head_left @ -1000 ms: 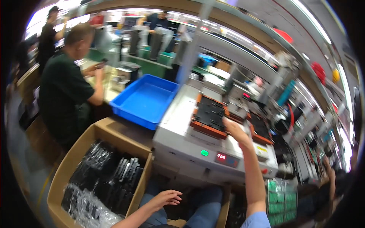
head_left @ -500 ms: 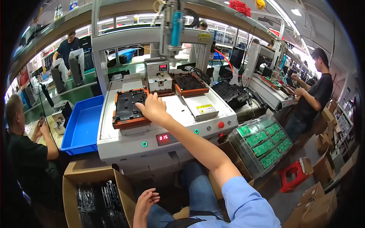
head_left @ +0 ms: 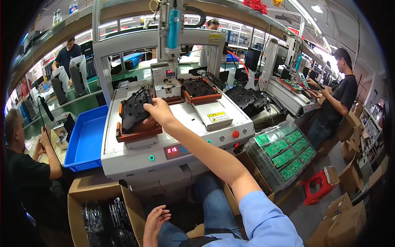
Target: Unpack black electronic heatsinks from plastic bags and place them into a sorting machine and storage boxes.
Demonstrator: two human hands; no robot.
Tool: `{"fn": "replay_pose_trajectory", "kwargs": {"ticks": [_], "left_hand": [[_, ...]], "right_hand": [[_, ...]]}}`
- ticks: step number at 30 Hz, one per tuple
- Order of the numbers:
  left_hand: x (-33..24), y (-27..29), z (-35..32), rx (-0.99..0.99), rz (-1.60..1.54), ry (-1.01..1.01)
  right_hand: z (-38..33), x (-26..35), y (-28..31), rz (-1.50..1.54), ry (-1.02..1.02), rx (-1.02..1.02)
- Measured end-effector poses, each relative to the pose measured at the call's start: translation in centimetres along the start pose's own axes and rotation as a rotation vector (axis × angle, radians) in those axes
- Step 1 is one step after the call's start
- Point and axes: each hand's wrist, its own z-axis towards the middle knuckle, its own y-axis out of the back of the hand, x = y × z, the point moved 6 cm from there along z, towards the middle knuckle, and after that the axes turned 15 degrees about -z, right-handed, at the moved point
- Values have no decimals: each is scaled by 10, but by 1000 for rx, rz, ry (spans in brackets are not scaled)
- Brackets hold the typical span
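Grip: right hand (head_left: 158, 112) pinches black panel (head_left: 135, 108), tilted up off orange fixture (head_left: 138, 133) on white machine (head_left: 173, 136).
Left hand (head_left: 155, 220): loose, fingers spread, holding nothing, beside cardboard box (head_left: 78, 195).
Change: half a second ago panel lay flat; now raised.
Hidden: box contents dark, hard to make out.
Count: two orange fixtures, one blue tray (head_left: 84, 140).

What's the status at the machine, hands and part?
Right hand gripping black panel, tilted up off orange fixture. Left hand empty, resting near lap beside cardboard box. Nothing in the way.
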Motion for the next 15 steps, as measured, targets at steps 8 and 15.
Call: {"fn": "replay_pose_trajectory", "kwargs": {"ticks": [8, 15], "left_hand": [[1, 8, -2, -48, -39, 10], [-31, -40, -7, -10, 396, -314]], "right_hand": [[-94, -16, 176, 35, 185, -511], [-150, -78, 435, -187, 240, -1122]]}}
